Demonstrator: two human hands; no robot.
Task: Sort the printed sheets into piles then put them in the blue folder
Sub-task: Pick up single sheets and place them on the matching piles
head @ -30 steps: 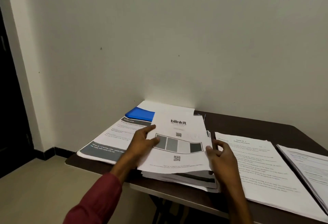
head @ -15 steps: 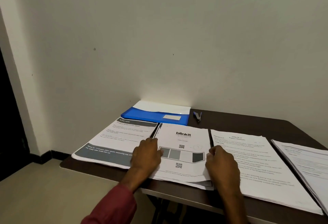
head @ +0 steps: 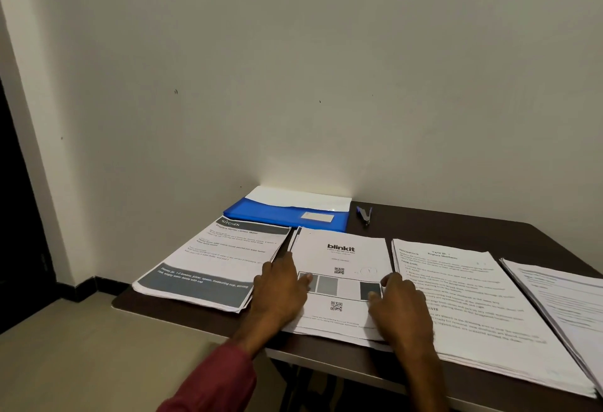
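- Your left hand (head: 280, 294) lies with its fingers stretched flat on the left edge of the blinkit pile (head: 342, 255), gripping nothing.
- Your right hand (head: 401, 310) covers that pile's right edge. Its fingers are loosely bent, with the tips on the top sheet and nothing clasped.
- The blinkit pile sits at the desk's (head: 456, 225) near edge, and its front margin nearly reaches that edge.
- The kitchen pile (head: 212, 264) lies just to its left at the desk's left end, angled, with its near-left corner close to the desk's left edge. Only a thin dark gap separates the two piles.
- The text pile (head: 473, 313) lies just to the right of the blinkit pile, and your right hand overlaps its left margin.
- A fourth pile (head: 564, 307) lies toward the desk's right end and runs out of view.
- The blue folder (head: 280, 215) lies at the far edge against the wall (head: 293, 85), behind the kitchen and blinkit piles. A white sheet (head: 300, 197) shows along its far side.
- A small blue tool (head: 363, 214) lies just to the right of the folder.
- Open room: bare desk shows along the far edge to the right of the tool, and as a narrow strip along the near edge.
- Count: four piles, one folder, one tool, two hands.
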